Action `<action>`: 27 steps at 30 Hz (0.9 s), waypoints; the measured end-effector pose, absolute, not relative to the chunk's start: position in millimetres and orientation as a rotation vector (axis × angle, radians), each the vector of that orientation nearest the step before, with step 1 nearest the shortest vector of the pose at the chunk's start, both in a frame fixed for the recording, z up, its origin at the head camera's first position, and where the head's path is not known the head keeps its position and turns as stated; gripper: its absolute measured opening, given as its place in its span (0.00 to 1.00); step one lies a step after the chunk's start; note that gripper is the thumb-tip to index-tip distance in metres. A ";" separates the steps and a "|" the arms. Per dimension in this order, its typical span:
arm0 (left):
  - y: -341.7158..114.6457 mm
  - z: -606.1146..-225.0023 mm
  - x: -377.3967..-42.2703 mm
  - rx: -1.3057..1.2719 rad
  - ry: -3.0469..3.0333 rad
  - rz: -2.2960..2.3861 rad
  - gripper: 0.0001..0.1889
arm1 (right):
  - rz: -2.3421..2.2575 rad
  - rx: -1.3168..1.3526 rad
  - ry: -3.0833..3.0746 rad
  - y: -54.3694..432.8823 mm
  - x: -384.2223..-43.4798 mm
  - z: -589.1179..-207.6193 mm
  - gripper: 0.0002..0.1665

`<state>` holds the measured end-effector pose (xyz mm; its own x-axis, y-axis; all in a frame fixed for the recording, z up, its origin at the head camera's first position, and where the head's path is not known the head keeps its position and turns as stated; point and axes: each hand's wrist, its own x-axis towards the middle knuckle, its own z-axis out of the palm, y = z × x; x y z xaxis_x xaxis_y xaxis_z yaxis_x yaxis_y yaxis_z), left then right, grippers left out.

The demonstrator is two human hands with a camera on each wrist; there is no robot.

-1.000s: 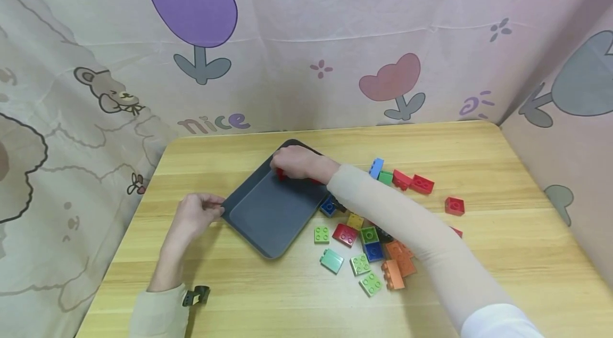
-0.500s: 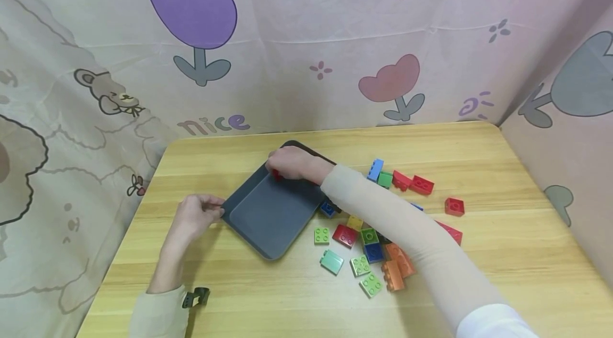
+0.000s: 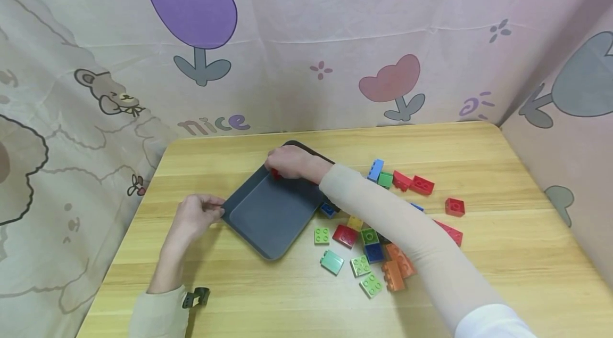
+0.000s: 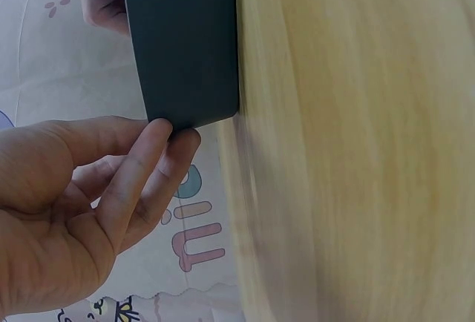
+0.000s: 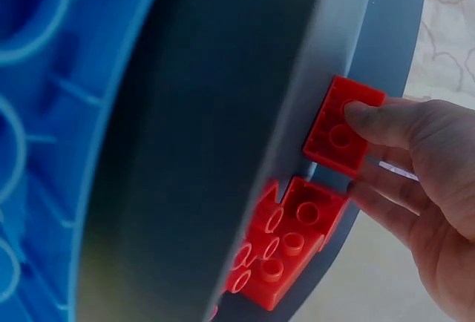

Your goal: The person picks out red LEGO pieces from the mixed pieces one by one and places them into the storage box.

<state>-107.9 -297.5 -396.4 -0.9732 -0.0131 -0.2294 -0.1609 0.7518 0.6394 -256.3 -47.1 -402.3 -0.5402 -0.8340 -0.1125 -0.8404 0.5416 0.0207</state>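
Note:
A dark grey rectangular tray stands on the table, turned at an angle. My left hand pinches its left corner, thumb and fingertips at the rim; the left wrist view shows the fingers against the tray wall. Inside the far end of the tray, my right hand pinches a red toy brick between thumb and fingers. More red bricks lie in the tray just beside that hand, mostly hidden by the hand and forearm in the head view.
Loose bricks of several colours lie right of the tray, among them a teal brick, orange bricks and a lone red brick. A blue brick looms close in the right wrist view. My right forearm crosses above the pile.
My right hand has shifted slightly left inside the tray with the red brick, and has stayed nearly still over the last half second. The left hand keeps its place at the corner.

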 end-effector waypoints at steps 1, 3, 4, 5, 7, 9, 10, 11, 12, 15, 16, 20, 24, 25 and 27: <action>-297.6 -396.6 -107.9 -0.138 2.740 1.028 0.12 | 0.113 -1.460 2.680 -47.0 -256.4 -402.3 0.13; -297.7 -396.8 -107.9 -0.141 2.738 1.032 0.12 | 0.109 -1.453 2.680 -46.3 -256.3 -401.4 0.13; -297.7 -396.9 -107.9 -0.142 2.737 1.034 0.12 | 0.100 -1.446 2.682 -45.7 -256.4 -400.7 0.13; -297.7 -396.9 -107.9 -0.143 2.736 1.036 0.12 | 0.089 -1.439 2.684 -44.9 -256.5 -399.7 0.13; -297.7 -396.9 -107.9 -0.145 2.735 1.039 0.12 | 0.065 -1.424 2.691 -43.0 -256.9 -397.4 0.13; -297.7 -396.9 -107.9 -0.143 2.736 1.040 0.12 | 0.031 -1.410 2.692 -40.4 -257.5 -395.0 0.13; -297.8 -396.9 -107.9 -0.143 2.737 1.039 0.12 | 0.016 -1.411 2.691 -38.9 -258.0 -394.1 0.11; -297.9 -397.0 -107.8 -0.141 2.738 1.037 0.12 | 0.002 -1.413 2.690 -37.4 -258.6 -393.2 0.10; -297.9 -397.0 -107.8 -0.141 2.738 1.038 0.12 | -0.018 -1.414 2.687 -35.8 -259.0 -392.3 0.10; -298.2 -397.3 -107.7 -0.140 2.739 1.036 0.12 | -0.060 -1.422 2.680 -30.7 -260.3 -390.3 0.10; -298.1 -397.2 -107.7 -0.140 2.739 1.036 0.12 | -0.062 -1.422 2.682 -28.9 -260.6 -389.5 0.10; -297.9 -396.8 -107.9 -0.138 2.738 1.037 0.12 | -0.055 -1.406 2.683 -21.2 -259.8 -383.3 0.14; -298.0 -396.5 -107.7 -0.139 2.734 1.038 0.12 | -0.055 -1.379 2.688 -13.6 -258.0 -375.7 0.20; -298.2 -396.5 -107.6 -0.140 2.734 1.037 0.12 | -0.053 -1.371 2.694 -11.5 -257.7 -374.2 0.22; -298.5 -396.8 -107.2 -0.146 2.733 1.036 0.12 | -0.057 -1.355 2.704 -6.8 -257.0 -371.8 0.24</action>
<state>-107.2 -298.5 -396.8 -0.9722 -0.0164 -0.2338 -0.1672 0.7472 0.6432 -257.0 -6.8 -371.8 -0.5930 -0.8004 -0.0873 -0.7961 0.5991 -0.0854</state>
